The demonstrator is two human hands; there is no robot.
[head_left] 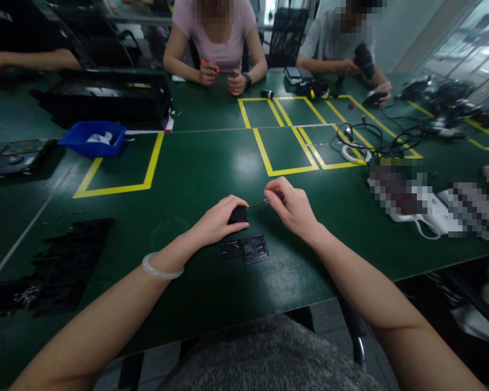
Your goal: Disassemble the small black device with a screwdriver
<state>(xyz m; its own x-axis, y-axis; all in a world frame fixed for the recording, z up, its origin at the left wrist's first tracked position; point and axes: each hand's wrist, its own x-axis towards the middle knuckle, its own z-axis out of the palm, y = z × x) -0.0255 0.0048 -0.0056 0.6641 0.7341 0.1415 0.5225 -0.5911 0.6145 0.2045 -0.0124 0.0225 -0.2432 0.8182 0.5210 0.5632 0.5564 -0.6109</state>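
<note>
Near the middle of the green table, my left hand (218, 220) grips a small black block (238, 214) between thumb and fingers. To its right, my right hand (291, 206) is closed around a screwdriver (280, 196) with a dark handle. The thin shaft points left, and its tip meets the right side of the block. Just below the block, two flat black plastic pieces (255, 249) lie side by side on the table.
Black parts (71, 260) are piled at the left, with a blue tray (93, 139) and a large black case (106, 98) beyond. Cables (362, 136) and a white power strip (440, 212) lie at the right. People sit across the table (204, 157).
</note>
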